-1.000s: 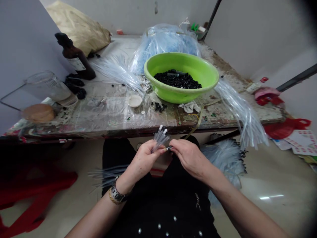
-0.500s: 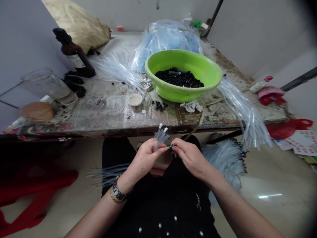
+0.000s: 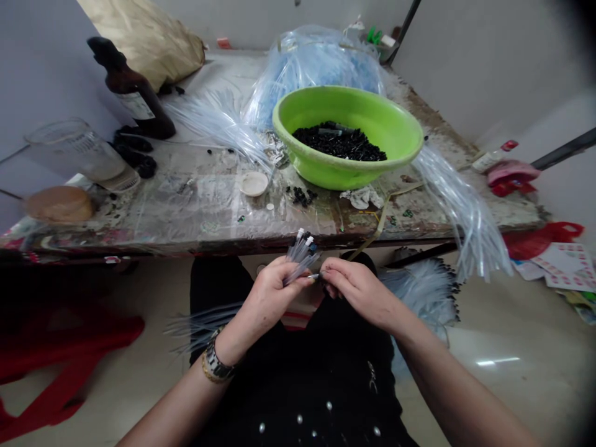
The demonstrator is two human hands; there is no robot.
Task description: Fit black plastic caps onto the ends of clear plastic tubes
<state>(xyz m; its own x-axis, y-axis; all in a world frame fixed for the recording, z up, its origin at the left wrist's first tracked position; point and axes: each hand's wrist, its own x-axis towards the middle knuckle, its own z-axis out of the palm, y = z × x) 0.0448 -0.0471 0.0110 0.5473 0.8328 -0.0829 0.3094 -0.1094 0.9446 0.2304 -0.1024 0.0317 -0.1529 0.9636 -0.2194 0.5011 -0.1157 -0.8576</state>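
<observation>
Clear tubes (image 3: 300, 256) are gripped in the left hand (image 3: 270, 290); the right hand (image 3: 350, 284) pinches a small dark piece (image 3: 320, 278) at one tube's end. Beyond, on the table (image 3: 186, 214), a green bowl (image 3: 339, 176) holds black bits (image 3: 339, 144).

A plain grey back wall (image 3: 251, 25) rose behind the worktable (image 3: 186, 214), whose worn top was blotched and stained. The right-hand wall (image 3: 493, 81) was likewise grey, with a slanting dark bar (image 3: 565, 149) before it, and a lavender-grey surface (image 3: 37, 68) closed off the left. The glossy floor (image 3: 535, 335) caught a bright streak of light (image 3: 498, 361), while shadow lay under the worktable's left side
</observation>
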